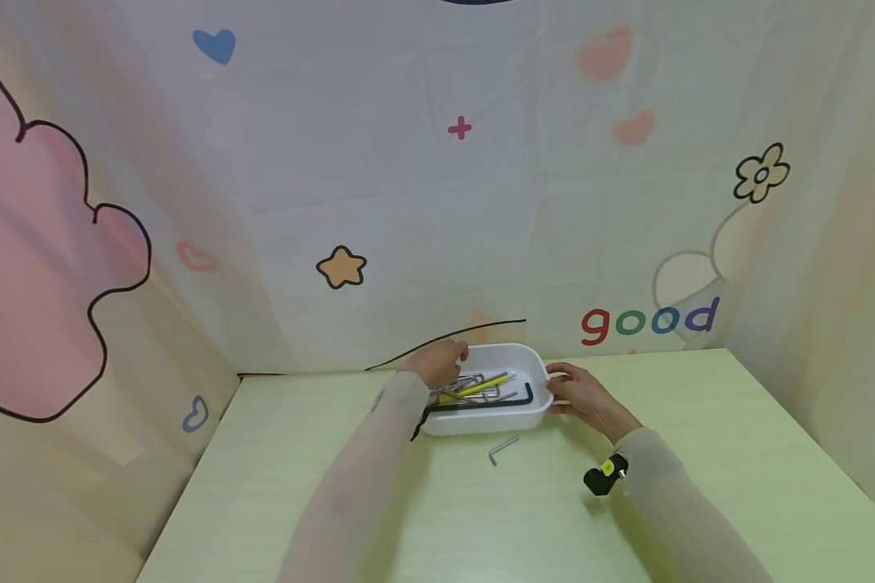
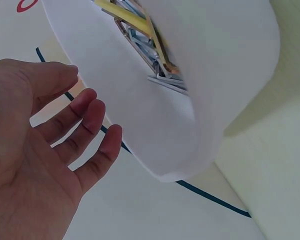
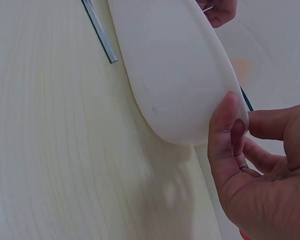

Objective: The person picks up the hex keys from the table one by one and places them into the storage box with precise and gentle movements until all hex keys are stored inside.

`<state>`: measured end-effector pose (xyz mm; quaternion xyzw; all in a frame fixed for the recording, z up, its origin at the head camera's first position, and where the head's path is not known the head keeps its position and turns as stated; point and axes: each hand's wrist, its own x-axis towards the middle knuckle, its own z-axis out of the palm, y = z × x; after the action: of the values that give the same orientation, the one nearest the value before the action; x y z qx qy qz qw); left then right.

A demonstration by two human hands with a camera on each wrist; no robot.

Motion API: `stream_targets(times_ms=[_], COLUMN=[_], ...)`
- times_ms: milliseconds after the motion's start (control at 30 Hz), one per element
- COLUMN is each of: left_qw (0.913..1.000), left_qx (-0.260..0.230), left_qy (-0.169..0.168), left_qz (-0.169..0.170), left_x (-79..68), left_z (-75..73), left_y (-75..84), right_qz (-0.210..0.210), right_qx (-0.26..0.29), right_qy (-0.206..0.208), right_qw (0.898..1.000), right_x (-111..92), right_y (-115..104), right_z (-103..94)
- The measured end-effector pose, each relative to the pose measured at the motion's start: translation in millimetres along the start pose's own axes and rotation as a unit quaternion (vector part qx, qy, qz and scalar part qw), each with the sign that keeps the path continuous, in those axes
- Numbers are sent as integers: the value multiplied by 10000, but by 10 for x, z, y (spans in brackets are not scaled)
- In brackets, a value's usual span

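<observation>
A white plastic bin (image 1: 484, 421) sits near the back of the table. Inside lie several L-shaped hex keys, among them a long black one (image 1: 481, 404) and a thick yellow one (image 1: 474, 389). My right hand (image 1: 586, 398) pinches the bin's right end; in the right wrist view its fingers (image 3: 224, 127) are at the rim. By the rim at the other end is my left hand (image 2: 55, 130), fingers loosely bent and nothing between them. A small silver hex key (image 1: 502, 449) lies on the table in front of the bin.
The pale wood-grain table (image 1: 481, 526) ends at the back against a printed cloth (image 1: 423, 202) hung as a wall. Side curtains (image 1: 831, 267) close in at left and right. A black wrist-worn device (image 1: 605, 474) hangs at the right sleeve.
</observation>
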<state>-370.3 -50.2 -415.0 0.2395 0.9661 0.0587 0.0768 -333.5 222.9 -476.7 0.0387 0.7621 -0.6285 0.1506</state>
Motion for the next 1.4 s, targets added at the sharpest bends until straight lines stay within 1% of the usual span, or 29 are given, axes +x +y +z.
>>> stream_targets(times_ms=[233, 467, 633, 800, 900, 1000, 1167, 1400], left_qw=[9998, 9980, 9945, 9898, 9870, 9830, 9751, 9625], left_qx=[66, 180, 381, 659, 696, 691, 718, 1028], left_qy=[165, 556, 869, 1104, 1248, 1431, 1721, 2044], left_qz=[92, 248, 448, 612, 730, 921, 1199, 1459], left_x=[-47, -133, -216, -332, -409, -488, -608, -736], left_z=[-8, 25, 59, 87, 82, 65, 60, 100], left_y=[-38, -36, -3, 54, 104, 165, 253, 356], right_qz=[61, 70, 62, 51, 44, 60, -10, -56], right_qx=[17, 25, 16, 26, 32, 47, 23, 76], right_qy=[-14, 29, 50, 20, 9, 40, 17, 32], right_qw=[10000, 10000, 10000, 10000, 10000, 10000, 10000, 10000], right_x=[-17, -28, -28, -32, -30, -25, -15, -7], right_y=[24, 33, 18, 21, 25, 21, 18, 10], right_z=[4, 5, -1, -6, -11, -15, -7, 14])
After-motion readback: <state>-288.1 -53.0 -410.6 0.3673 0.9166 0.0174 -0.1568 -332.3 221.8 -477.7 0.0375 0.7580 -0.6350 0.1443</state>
